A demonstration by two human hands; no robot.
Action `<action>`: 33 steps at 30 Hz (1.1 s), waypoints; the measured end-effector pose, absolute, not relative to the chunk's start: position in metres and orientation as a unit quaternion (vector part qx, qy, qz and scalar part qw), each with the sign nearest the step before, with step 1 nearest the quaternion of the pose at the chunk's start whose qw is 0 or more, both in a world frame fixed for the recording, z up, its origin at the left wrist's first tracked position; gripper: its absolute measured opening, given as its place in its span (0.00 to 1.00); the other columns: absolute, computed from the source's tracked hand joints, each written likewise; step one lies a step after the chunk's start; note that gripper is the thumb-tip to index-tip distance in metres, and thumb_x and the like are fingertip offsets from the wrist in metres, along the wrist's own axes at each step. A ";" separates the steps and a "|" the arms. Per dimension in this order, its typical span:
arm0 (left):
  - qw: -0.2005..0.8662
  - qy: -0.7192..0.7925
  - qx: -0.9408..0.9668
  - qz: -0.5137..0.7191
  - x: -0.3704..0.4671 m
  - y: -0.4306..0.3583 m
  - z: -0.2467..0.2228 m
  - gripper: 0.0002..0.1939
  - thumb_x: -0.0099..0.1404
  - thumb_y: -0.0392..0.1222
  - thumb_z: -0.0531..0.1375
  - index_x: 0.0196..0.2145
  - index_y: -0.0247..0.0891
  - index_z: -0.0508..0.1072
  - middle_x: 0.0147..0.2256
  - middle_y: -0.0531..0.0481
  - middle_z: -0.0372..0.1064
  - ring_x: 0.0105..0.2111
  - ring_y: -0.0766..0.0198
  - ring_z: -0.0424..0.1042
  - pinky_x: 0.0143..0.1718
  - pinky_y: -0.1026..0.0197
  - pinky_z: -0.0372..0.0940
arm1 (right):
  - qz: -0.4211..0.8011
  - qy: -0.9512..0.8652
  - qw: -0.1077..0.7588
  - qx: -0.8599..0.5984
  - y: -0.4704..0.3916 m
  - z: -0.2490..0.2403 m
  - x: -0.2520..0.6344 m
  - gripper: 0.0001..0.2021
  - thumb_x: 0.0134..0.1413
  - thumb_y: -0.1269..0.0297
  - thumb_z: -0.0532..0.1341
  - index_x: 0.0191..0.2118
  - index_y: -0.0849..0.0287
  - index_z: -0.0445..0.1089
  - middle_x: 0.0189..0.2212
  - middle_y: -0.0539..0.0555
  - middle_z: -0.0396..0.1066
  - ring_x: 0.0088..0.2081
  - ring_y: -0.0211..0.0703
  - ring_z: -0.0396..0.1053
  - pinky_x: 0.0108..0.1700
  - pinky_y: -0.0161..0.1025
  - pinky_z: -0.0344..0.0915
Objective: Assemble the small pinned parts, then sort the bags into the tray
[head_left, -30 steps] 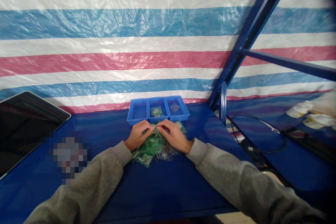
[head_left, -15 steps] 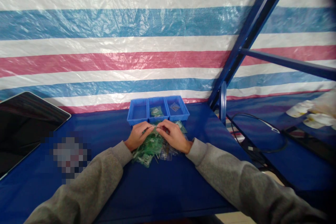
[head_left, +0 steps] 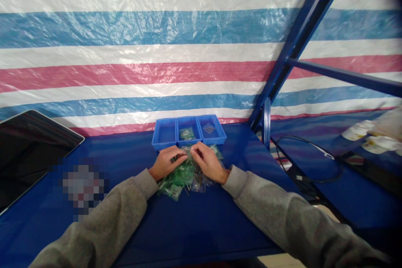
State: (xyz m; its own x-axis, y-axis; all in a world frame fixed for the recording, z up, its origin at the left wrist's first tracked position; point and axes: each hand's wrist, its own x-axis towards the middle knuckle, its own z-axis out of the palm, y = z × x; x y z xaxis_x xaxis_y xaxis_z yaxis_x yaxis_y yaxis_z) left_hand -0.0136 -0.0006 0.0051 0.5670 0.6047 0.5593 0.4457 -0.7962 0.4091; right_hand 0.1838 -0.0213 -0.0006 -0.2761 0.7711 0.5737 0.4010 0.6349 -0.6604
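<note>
My left hand (head_left: 168, 161) and my right hand (head_left: 207, 161) meet over a pile of small clear and green plastic bags (head_left: 180, 178). Between their fingertips is a small clear plastic bag (head_left: 188, 150), pinched from both sides; its contents are too small to make out. Some bags in the pile hold thin metal pieces. Just beyond my hands stand three blue bins side by side. Green bags lie in the middle bin (head_left: 187, 134), a clear bag lies in the right bin (head_left: 210, 128), and nothing shows in the left bin (head_left: 166, 132).
A dark-screened panel with a pale rim (head_left: 34, 150) lies at the left, near a blurred-out patch (head_left: 83, 186). A blue metal frame (head_left: 276, 73) rises at the right. Beyond it, a black cable (head_left: 282, 163) and white items (head_left: 377, 142) lie on another blue surface.
My fingertips have moved slightly apart, and more of the clear bag shows between them. The bins and the pile look the same.
</note>
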 end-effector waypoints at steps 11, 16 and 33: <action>0.101 0.322 0.865 0.372 -0.014 -0.001 0.003 0.11 0.65 0.44 0.55 0.37 0.34 0.72 0.31 0.48 0.71 0.30 0.66 0.70 0.35 0.64 0.64 | 0.200 -0.787 0.455 -0.366 -0.022 0.000 0.185 0.10 0.62 0.63 0.50 0.33 0.59 0.63 0.27 0.50 0.61 0.29 0.37 0.60 0.34 0.34 0.57; 0.100 0.323 0.863 0.376 -0.014 -0.001 0.003 0.10 0.66 0.42 0.53 0.37 0.34 0.71 0.32 0.48 0.72 0.33 0.65 0.71 0.38 0.64 0.65 | 0.211 -0.792 0.448 -0.357 -0.022 0.000 0.185 0.09 0.62 0.63 0.51 0.34 0.59 0.65 0.27 0.50 0.62 0.29 0.37 0.61 0.33 0.34 0.58; 0.129 0.370 0.831 0.394 -0.016 -0.001 0.000 0.12 0.68 0.42 0.50 0.42 0.35 0.69 0.30 0.50 0.72 0.30 0.68 0.71 0.35 0.66 0.65 | 0.394 -0.599 0.564 -0.410 -0.003 0.005 0.192 0.13 0.54 0.55 0.58 0.30 0.60 0.68 0.18 0.46 0.64 0.19 0.33 0.59 0.22 0.31 0.57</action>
State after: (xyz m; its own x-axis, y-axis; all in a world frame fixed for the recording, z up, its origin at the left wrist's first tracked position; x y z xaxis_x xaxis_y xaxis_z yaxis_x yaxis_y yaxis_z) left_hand -0.0163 -0.0006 0.0001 0.4156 0.7166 0.5600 0.5139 -0.6931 0.5055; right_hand 0.1918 -0.0029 0.0046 -0.0274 0.9359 0.3512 0.0469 0.3522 -0.9348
